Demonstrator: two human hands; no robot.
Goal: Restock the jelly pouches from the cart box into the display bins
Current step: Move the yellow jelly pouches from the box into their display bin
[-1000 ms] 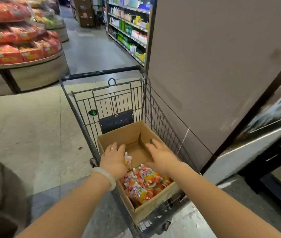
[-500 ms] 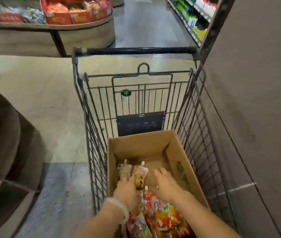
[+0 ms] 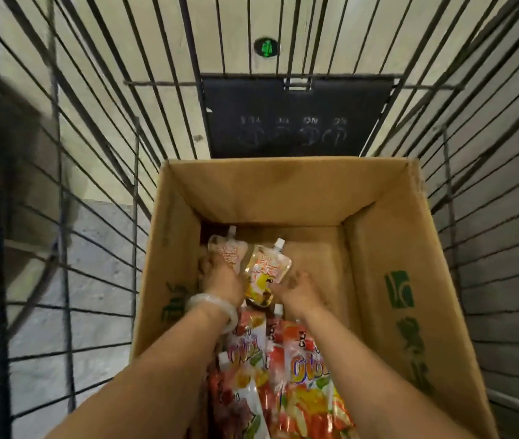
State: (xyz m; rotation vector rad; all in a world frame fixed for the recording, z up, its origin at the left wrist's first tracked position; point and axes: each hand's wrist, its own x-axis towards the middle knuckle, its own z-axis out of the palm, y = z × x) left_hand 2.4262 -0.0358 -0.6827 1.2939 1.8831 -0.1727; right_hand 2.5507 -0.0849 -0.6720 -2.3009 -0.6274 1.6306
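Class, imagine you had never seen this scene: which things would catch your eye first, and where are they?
First, two bare arms reaching into an open cardboard box inside a wire cart. The left hand and right hand meet around two small spouted jelly pouches mid-box. Nearer the viewer lies a bright heap of larger pouches.

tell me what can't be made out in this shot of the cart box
- Left hand fingers: head view, hidden behind the two small pouches.
- Right hand: motion-blurred, grip unclear.
- Near pouches: cut off by bottom edge and forearms.
- Display bins: outside the frame.
- Box print: blurred.
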